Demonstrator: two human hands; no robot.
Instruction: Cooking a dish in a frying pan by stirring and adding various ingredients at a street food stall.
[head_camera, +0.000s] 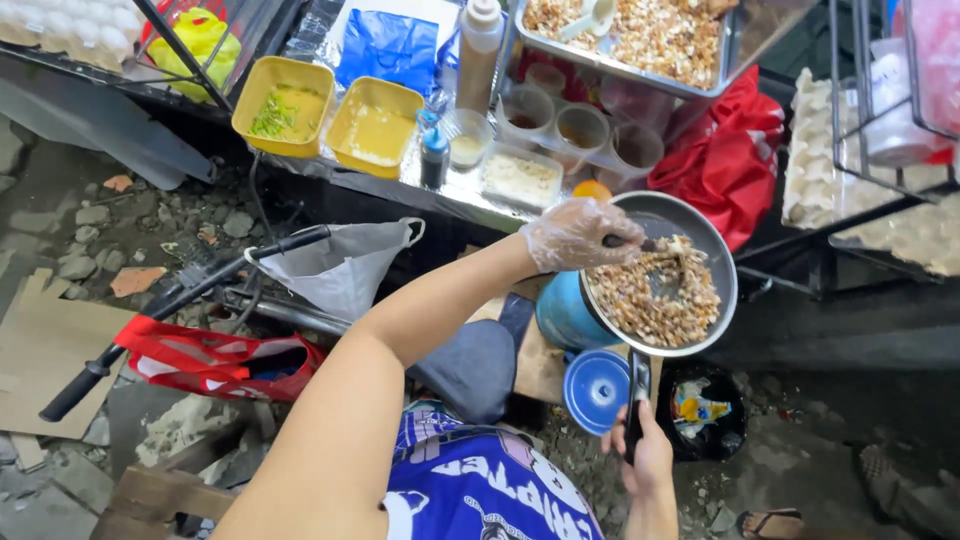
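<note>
- Right hand (648, 462) nearest, clamped round the pan handle (638, 392), bare.
- Pan (664, 272) perched on a blue gas canister (562, 312), full of chopped food (655, 298).
- Gloved left hand (578, 234) closed on a stirring utensil (630, 241) over the food.
- Looks wobbly: hard stirring could tip the pan or fling bits off the rim.
- Yellow tubs (330, 112) on the worktop (460, 190) beyond.

The left hand (578, 235) wears a thin, clear, crinkled plastic glove. The right hand (648, 458) is bare, as are both forearms. The shirt (480, 485) is blue-purple with white lettering and graphics.
</note>
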